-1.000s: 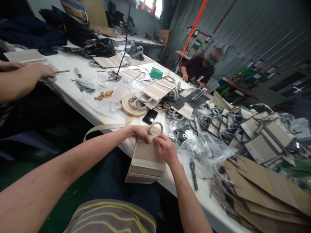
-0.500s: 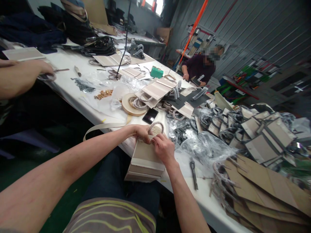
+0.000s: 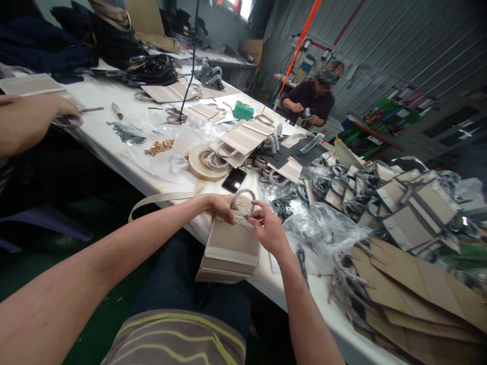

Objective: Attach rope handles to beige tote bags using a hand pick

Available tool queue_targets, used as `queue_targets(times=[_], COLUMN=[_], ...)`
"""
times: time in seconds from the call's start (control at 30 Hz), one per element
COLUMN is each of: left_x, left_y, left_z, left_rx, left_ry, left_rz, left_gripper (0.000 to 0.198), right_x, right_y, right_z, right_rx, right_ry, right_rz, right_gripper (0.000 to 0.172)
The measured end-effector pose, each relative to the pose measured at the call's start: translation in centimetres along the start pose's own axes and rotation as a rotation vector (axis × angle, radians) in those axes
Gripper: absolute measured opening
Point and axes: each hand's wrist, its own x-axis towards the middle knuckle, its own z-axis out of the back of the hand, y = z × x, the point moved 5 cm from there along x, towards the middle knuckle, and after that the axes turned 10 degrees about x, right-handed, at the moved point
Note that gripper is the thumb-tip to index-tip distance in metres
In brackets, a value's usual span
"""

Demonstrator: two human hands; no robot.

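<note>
A beige bag panel (image 3: 232, 243) with a looped, wrapped handle (image 3: 245, 191) at its far end lies across the table's front edge and my lap. My left hand (image 3: 222, 207) grips the panel's far left corner beside the handle's base. At the handle's other base, my right hand (image 3: 266, 223) has thumb and fingers pinched close to the panel. Whatever sits between those right fingertips is too small to make out. A black phone (image 3: 234, 180) lies just beyond the handle, near a roll of tape (image 3: 205, 165).
To the right lie a plastic bag of dark metal pieces (image 3: 287, 203), a dark hand tool (image 3: 302, 263) and stacked brown panels (image 3: 418, 294). More beige panels (image 3: 243, 137) lie ahead. A co-worker's arm (image 3: 30, 119) reaches in at left; another person (image 3: 310, 99) sits across.
My right hand has shifted slightly right from the middle of the handle's base, its fingers less bunched. My left hand stays on the panel. The person across has raised a hand.
</note>
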Motion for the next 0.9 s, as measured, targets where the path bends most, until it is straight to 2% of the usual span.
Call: queue_targets(times=[0.03, 0.13, 0.17, 0.47, 0.73, 0.9], left_x=[-0.1, -0.3, -0.4, -1.2, -1.1, -1.0], left_y=[-0.1, -0.7, -0.9, -3.4, -2.6, -2.4], left_z=[0.0, -0.3, -0.5, -1.2, -0.7, -0.6], left_rx=[0.001, -0.02, -0.032, -0.114, -0.079, -0.07], left_ry=[-0.007, 0.007, 0.016, 0.013, -0.047, -0.008], left_rz=[-0.004, -0.032, -0.047, -0.184, -0.104, -0.098], left_gripper=[0.037, 0.034, 0.033, 0.033, 0.039, 0.04], right_x=[0.0, 0.2, 0.3, 1.2, 0.8, 0.3], right_y=[-0.2, -0.3, -0.1, 0.4, 0.3, 0.2], right_z=[-0.2, -0.9, -1.1, -2.4, -3.0, -3.2], right_rx=[0.014, -0.028, -0.049, -0.137, -0.252, -0.295], right_ry=[0.013, 0.059, 0.067, 0.079, 0.036, -0.011], right_rz=[-0.039, -0.072, -0.065, 0.004, 0.034, 0.059], right_gripper=[0.041, 0.02, 0.019, 0.025, 0.026, 0.023])
